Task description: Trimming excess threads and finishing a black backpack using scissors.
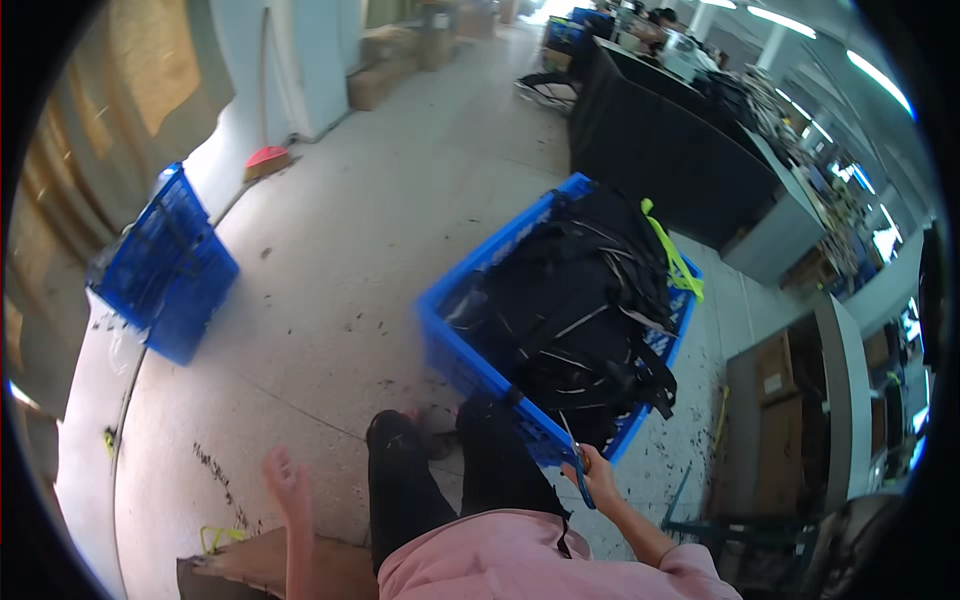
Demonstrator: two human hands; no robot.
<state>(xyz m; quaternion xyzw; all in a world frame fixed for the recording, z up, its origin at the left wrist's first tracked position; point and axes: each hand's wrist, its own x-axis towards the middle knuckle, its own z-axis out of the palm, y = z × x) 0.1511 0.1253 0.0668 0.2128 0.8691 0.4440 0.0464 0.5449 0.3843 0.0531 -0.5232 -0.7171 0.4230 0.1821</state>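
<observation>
My right hand is closed around the handles of a pair of scissors, whose narrow blades point up and away from me. The scissors are beside the near corner of a blue plastic crate on the floor in front of me. Heaped inside the crate are black fabric bags with straps and pale piping. A neon yellow-green strap hangs over its far right side. To the left, my left hand is raised above the floor, slightly blurred, its fingers curled with nothing seen in them.
Another blue crate stands tilted at the left. A broom with a red head leans by the wall. Cardboard lies near my left arm. Dark-sided workbenches and a cabinet stand at the right. Dark scraps litter the floor.
</observation>
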